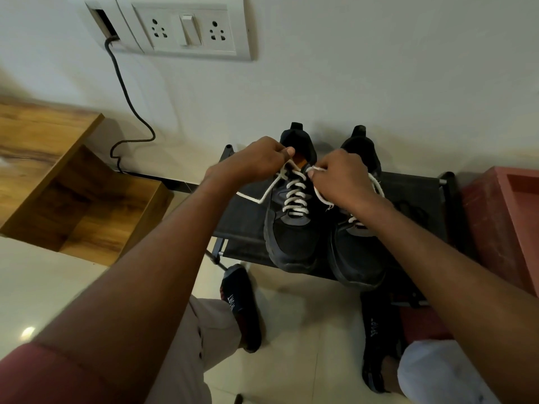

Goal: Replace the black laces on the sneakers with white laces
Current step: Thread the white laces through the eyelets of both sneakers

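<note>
Both hands are pinching the white lace (295, 196) at the top of the left sneaker (294, 214) in the middle of the frame. The left hand (256, 160) is curling its fingers round one end, and that end is trailing down to the left over the rack. The right hand (339, 179) is squeezing the other end between thumb and fingers, with a frayed tip poking out below it.

Closest to the camera, at the bottom of the frame, two feet in dark socks (242, 307) are resting on the pale floor. Just past them, the two black sneakers are sitting side by side on a black shoe rack (420, 193). The right sneaker (358, 246) is also showing white lace, partly hidden by the arm.

To do this step well, I think both ends should be pulled evenly, so the crosses lie flat and snug.

Farthest away, in the upper left, a wall socket plate (186, 27) is holding a dark cable (128, 97).
</note>
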{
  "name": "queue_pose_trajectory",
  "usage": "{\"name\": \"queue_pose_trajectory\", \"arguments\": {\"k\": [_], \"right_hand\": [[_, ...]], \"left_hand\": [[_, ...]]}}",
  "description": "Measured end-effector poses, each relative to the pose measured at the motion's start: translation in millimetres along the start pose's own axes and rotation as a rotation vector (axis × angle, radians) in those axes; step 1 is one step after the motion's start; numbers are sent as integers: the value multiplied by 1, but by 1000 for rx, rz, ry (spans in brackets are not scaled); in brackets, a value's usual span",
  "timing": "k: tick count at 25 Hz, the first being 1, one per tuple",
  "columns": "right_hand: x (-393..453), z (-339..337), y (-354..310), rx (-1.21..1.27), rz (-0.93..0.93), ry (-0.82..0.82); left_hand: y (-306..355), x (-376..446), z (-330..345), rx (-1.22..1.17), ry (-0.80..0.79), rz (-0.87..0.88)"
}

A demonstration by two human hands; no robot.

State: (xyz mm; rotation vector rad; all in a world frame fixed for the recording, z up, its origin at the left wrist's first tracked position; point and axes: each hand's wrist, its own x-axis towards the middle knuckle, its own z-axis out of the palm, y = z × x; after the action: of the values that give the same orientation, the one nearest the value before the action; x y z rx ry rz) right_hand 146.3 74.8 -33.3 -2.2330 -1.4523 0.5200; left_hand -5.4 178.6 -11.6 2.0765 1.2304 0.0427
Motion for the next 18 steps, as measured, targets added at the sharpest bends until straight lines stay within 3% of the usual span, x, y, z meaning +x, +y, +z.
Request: {"name": "queue_pose_trajectory", "arguments": {"k": [4,6,8,14,18], "right_hand": [[3,-45,-25,813,77,136],[0,-59,-32,1036,81,168],[0,-52,-28,951,122,101],[-3,-12,1,53,-60,-55],[-3,-12,-1,-34,-102,-34]], "left_hand": [[-6,0,-3,-52,-29,-1],[-6,-1,-7,-22,-33,-3],[-6,-4,-9,-23,-40,19],[-11,-20,-1,42,-248,-92],[-14,-18,3,92,-171,-51]]}}
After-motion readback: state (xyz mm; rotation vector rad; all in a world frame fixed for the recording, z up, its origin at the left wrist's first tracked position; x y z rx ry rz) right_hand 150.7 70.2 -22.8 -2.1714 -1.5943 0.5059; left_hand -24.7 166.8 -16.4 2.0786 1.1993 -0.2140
